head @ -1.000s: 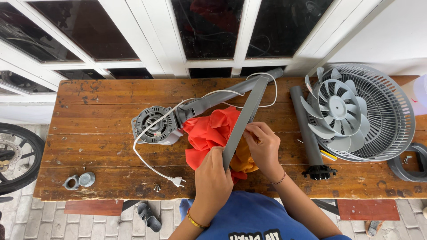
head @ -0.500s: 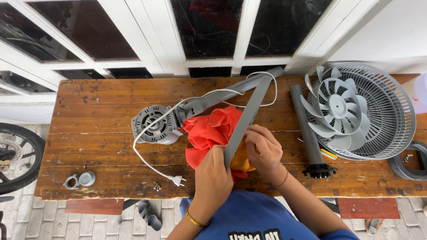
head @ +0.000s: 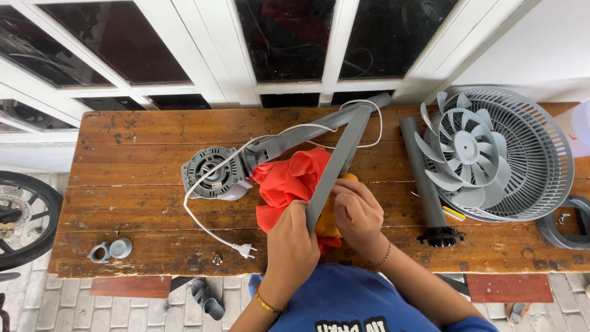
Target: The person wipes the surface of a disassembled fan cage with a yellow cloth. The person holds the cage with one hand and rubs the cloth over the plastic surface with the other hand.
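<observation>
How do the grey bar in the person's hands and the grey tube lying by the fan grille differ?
The grey bar looks flat and is gripped by the left hand; the grey tube is round and lies untouched. The tube ends in a black toothed foot; the bar joins the motor arm. Both are grey plastic.

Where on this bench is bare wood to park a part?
Bare wood lies left of the motor, above the small caps. A narrower patch sits between the screws and left hand. Crowded: red cloth, grey tube, fan blade.
</observation>
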